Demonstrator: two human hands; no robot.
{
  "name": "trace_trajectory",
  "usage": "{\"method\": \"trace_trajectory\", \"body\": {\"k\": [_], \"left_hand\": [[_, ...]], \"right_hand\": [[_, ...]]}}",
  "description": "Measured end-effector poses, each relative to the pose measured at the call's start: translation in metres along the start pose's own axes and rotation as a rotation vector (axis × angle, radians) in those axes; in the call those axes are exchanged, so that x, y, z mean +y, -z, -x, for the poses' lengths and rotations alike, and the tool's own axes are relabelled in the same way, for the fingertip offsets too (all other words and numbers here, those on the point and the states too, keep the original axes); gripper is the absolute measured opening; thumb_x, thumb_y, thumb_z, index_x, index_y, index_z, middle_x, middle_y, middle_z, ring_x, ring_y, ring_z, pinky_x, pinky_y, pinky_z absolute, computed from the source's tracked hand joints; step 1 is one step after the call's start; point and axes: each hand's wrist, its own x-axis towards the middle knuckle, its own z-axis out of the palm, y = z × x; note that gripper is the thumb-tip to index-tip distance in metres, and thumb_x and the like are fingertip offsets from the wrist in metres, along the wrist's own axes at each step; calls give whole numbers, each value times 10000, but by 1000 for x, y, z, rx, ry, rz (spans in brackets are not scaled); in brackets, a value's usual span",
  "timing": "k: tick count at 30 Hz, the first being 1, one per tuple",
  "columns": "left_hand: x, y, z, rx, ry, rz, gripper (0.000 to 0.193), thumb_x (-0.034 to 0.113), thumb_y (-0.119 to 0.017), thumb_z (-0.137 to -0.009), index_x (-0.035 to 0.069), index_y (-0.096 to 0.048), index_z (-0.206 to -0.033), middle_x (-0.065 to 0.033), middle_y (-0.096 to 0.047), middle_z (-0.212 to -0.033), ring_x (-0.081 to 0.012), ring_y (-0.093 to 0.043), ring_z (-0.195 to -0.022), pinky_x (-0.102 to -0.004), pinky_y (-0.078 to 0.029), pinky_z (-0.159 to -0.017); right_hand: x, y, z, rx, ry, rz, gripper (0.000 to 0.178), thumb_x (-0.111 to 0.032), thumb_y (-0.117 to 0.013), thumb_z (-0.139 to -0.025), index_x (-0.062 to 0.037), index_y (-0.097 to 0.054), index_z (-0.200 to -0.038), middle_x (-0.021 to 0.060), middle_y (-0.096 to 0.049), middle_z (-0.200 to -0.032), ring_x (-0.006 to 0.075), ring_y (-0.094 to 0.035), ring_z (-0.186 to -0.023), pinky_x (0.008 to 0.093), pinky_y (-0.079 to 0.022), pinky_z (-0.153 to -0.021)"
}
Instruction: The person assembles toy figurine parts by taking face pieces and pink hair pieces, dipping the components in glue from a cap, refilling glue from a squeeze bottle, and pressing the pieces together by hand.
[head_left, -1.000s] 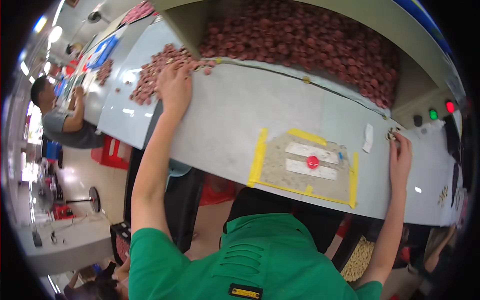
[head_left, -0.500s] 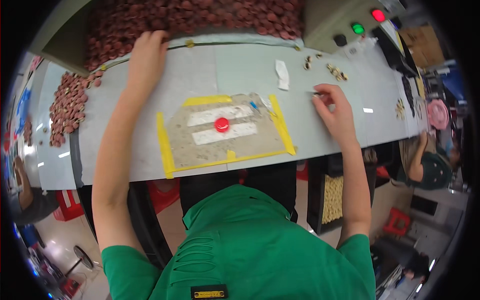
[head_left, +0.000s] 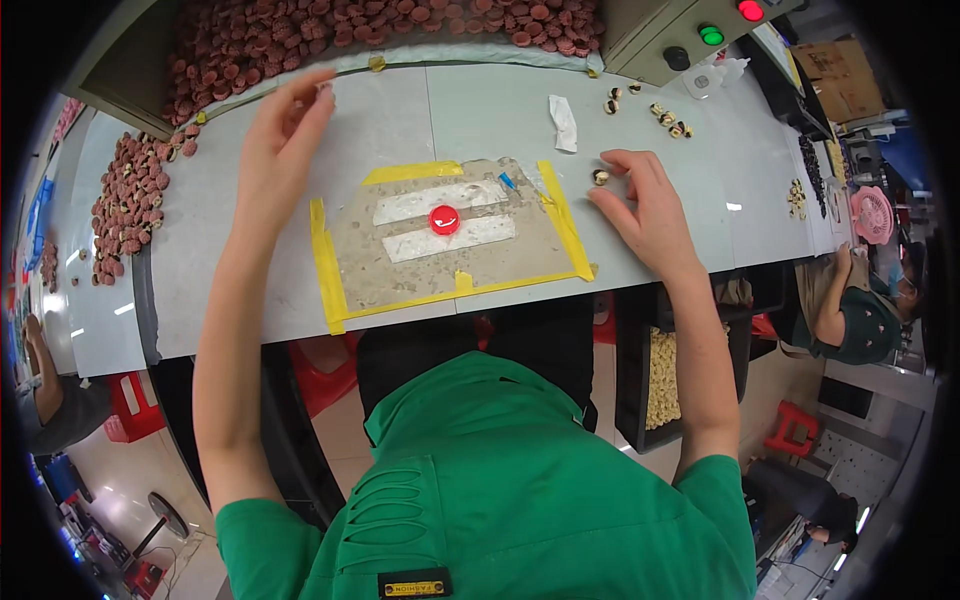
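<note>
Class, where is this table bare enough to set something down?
Bare tabletop lies between the left hand and the crumpled white strip, beyond the taped panel; another patch separates the left forearm from the reddish pile. Crowded: that pile, and the dark-and-pale pieces beyond the right hand.

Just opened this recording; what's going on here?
A person is working at a table with both hands. The right hand is open, a small black-and-cream piece between its parted thumb and fingertips. The left hand is near a heap of reddish cups; whether it pinches anything is unclear. A round red object sits on the taped patch.
</note>
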Motion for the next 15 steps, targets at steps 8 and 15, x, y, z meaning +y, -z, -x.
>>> {"method": "trace_trajectory", "body": {"k": [8, 15], "left_hand": [[46, -27, 104, -140, 574, 1455, 381, 162, -497, -978, 4, -438, -1320, -69, -559, -1131, -113, -575, -971, -245, -488, -841], [41, -40, 118, -116, 623, 1577, 372, 180, -440, -1004, 32, -413, -1344, -94, -536, -1170, -97, -548, -932, -259, -485, -832]], "right_hand": [[-3, 6, -6, -129, 49, 7, 158, -39, -607, -866, -28, -629, -1022, 107, -601, -927, 237, -596, -823, 296, -479, -737], [-12, 6, -12, -227, 49, 81, 149, -51, -606, -874, -18, -611, -1019, 105, -594, -906, 220, -592, -780, 294, -478, -715]]}}
